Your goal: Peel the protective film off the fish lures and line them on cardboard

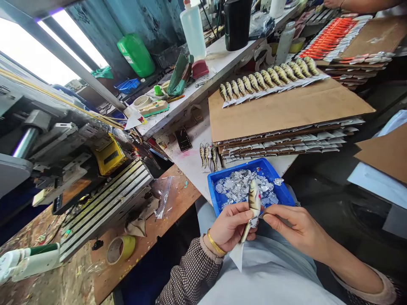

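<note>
My left hand (233, 224) holds a fish-shaped fishing lure (254, 197), head up, with dark bars, a pale belly and a red mark. A white tail piece (237, 256) sticks out below the fingers. Silver foil (253, 222) clings around the lure's lower body. At that spot the thumb and forefinger of my right hand (294, 226) pinch an edge of the foil. Just beyond both hands, a blue tray (213, 195) holds many crumpled silver foil scraps (237, 186). Several similar lures (208, 156) lie on the bench behind the tray.
A cardboard stack (273, 110) carries a row of lures (267, 79) at the back right. Orange lures (333, 36) lie farther off, near another person's arm (359, 5). A phone (183, 140), tape roll (121, 250) and slotted metal machine bed (106, 207) are to the left.
</note>
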`<state>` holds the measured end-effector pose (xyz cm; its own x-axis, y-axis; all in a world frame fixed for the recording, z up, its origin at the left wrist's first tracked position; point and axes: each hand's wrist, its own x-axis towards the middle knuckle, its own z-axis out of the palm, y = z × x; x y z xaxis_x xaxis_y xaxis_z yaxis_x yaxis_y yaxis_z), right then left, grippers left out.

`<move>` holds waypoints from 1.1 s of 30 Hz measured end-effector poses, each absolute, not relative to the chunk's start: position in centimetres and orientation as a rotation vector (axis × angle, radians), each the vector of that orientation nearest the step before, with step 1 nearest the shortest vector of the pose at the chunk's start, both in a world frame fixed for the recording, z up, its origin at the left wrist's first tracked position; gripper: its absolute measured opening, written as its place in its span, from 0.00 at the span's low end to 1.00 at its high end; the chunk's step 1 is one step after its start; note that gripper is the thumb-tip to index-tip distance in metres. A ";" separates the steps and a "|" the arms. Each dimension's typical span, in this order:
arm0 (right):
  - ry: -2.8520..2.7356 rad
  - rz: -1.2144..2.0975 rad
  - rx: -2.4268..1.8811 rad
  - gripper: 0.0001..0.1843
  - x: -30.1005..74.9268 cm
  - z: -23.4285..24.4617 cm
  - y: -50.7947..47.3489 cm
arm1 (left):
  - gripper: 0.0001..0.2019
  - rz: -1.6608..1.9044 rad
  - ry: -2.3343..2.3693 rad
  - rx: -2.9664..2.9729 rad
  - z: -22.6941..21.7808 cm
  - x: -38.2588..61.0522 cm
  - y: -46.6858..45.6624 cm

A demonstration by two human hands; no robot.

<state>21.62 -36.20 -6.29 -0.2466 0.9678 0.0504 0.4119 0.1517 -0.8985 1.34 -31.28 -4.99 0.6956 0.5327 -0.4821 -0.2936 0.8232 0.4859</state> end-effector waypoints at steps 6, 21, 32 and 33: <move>-1.825 1.018 -1.235 0.15 21.4 -6.7 -36.2 | 0.19 0.468 0.655 0.398 -5.1 1.4 -31.2; -1.955 0.535 -1.329 0.12 19.5 -8.0 -37.2 | 0.22 0.609 0.812 0.350 -6.0 2.7 -31.8; -1.891 0.796 -1.444 0.20 20.1 -7.0 -37.0 | 0.22 0.646 0.803 0.423 -5.9 3.2 -32.1; -1.909 0.780 -1.460 0.21 20.2 -6.9 -37.0 | 0.22 0.647 0.797 0.435 -5.9 3.2 -32.1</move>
